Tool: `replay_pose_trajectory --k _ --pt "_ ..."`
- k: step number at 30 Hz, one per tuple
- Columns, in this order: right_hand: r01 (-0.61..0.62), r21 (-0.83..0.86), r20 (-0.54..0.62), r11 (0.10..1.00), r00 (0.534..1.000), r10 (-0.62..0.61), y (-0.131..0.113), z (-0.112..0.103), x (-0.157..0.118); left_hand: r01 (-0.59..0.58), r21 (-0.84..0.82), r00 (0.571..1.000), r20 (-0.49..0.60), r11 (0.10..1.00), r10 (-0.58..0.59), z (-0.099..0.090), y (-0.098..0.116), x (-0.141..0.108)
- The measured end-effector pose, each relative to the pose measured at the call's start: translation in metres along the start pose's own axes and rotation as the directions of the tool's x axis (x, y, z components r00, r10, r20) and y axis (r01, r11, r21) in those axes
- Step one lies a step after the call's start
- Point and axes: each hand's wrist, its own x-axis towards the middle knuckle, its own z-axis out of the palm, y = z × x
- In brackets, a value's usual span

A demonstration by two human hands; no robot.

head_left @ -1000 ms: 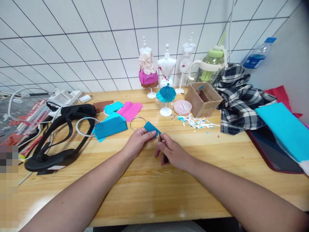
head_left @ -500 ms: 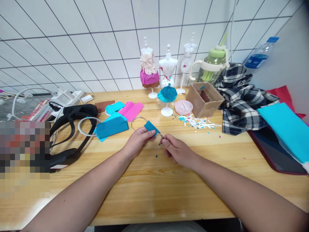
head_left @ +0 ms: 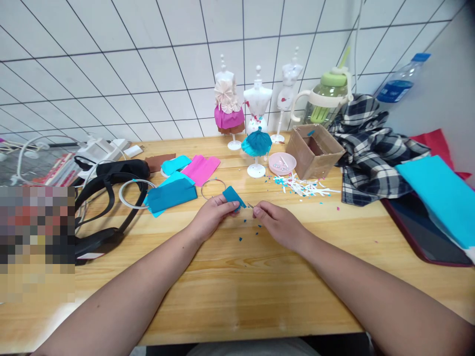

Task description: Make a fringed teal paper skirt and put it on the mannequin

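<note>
My left hand (head_left: 215, 213) pinches a folded piece of dark teal crepe paper (head_left: 232, 197) between thumb and fingers, just above the table. In my right hand (head_left: 276, 220) is a pair of small scissors (head_left: 251, 205); only the thin blade tips show, pointing left at the paper's edge with a slight gap. Fingers cover the scissors' handles. Several tiny teal scraps (head_left: 240, 239) lie on the table below the hands. Behind them stands a small white dress form (head_left: 258, 99) wearing a teal paper skirt (head_left: 259, 142).
Left are teal sheets (head_left: 172, 195), pink paper (head_left: 202, 169), a wire ring (head_left: 203, 192) and a black headset (head_left: 122, 168). A dressed form (head_left: 229, 106), a bare form (head_left: 289, 86), a pink dish (head_left: 276, 170), paper shreds (head_left: 300, 187), a cardboard box (head_left: 319, 160) and plaid cloth (head_left: 371, 153) stand behind and right.
My right hand has drawn slightly right, so the scissor tips are now apart from the paper. More teal scraps lie on the table. My left hand has hardly moved.
</note>
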Motion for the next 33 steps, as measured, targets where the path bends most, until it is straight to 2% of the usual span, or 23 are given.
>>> replay_pose_trajectory --k 8,15,25,33 --pt "0.025 -0.052 0.048 0.998 0.999 -0.022 -0.0017 0.0013 -0.0001 0.001 0.023 1.000 0.004 1.000 -0.001 -0.0002 0.0002 -0.0004" --pt "0.039 -0.001 0.039 0.999 0.998 -0.039 -0.0007 0.0028 0.0004 -0.003 0.051 0.999 0.034 0.999 0.001 -0.0004 -0.0013 -0.0009" --pt "0.046 0.084 0.044 0.995 0.998 -0.050 0.0011 0.0032 0.0017 -0.001 0.079 1.000 0.018 0.997 0.000 0.0007 -0.0002 -0.0019" --pt "0.028 0.130 0.059 0.991 0.998 -0.036 0.0021 0.0040 0.0028 0.011 0.041 0.999 0.046 0.999 -0.013 -0.0015 -0.0019 -0.0010"
